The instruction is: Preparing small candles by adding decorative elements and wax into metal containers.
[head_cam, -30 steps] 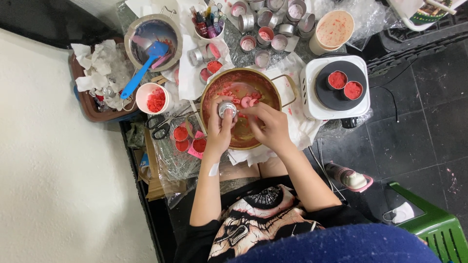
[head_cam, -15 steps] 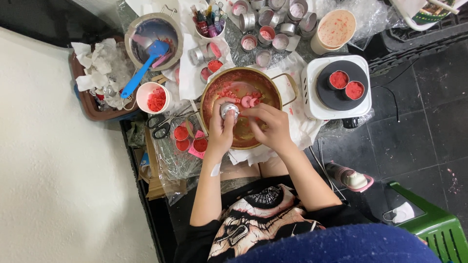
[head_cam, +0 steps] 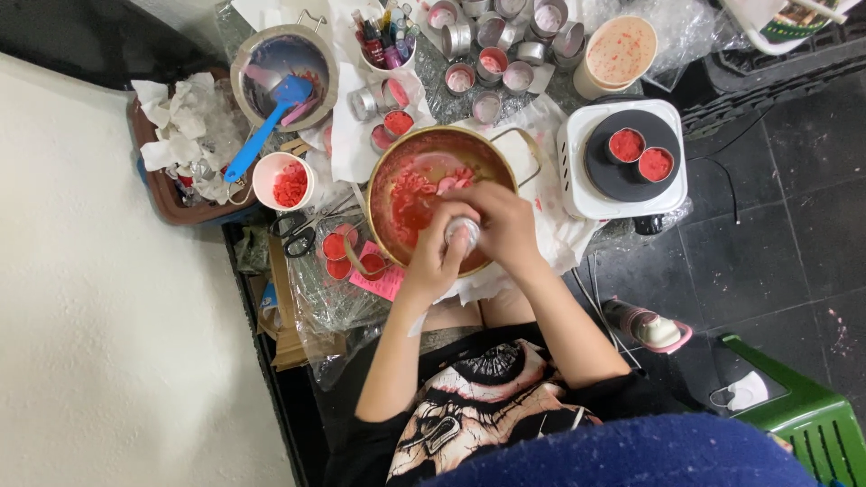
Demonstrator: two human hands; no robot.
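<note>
My left hand [head_cam: 436,261] grips a small round metal tin [head_cam: 462,232] over the near right side of a gold-rimmed pot [head_cam: 383,171] lined with red wax. My right hand [head_cam: 497,221] closes over the tin from the right, fingers on its top. Pink and red wax pieces [head_cam: 424,185] lie in the pot's middle. What my right fingertips pinch is hidden.
A white hot plate [head_cam: 622,162] with two red-filled tins stands right of the pot. A metal pot with a blue spatula [head_cam: 271,113], a white cup of red flakes [head_cam: 287,183], scissors [head_cam: 298,233], several small tins [head_cam: 492,50] and a beige tub [head_cam: 618,54] surround it. A green stool [head_cam: 803,424] stands at the lower right.
Both hands moved right and nearer to me with the tin, from the pot's left middle to its near right side. More red wax in the pot is now uncovered.
</note>
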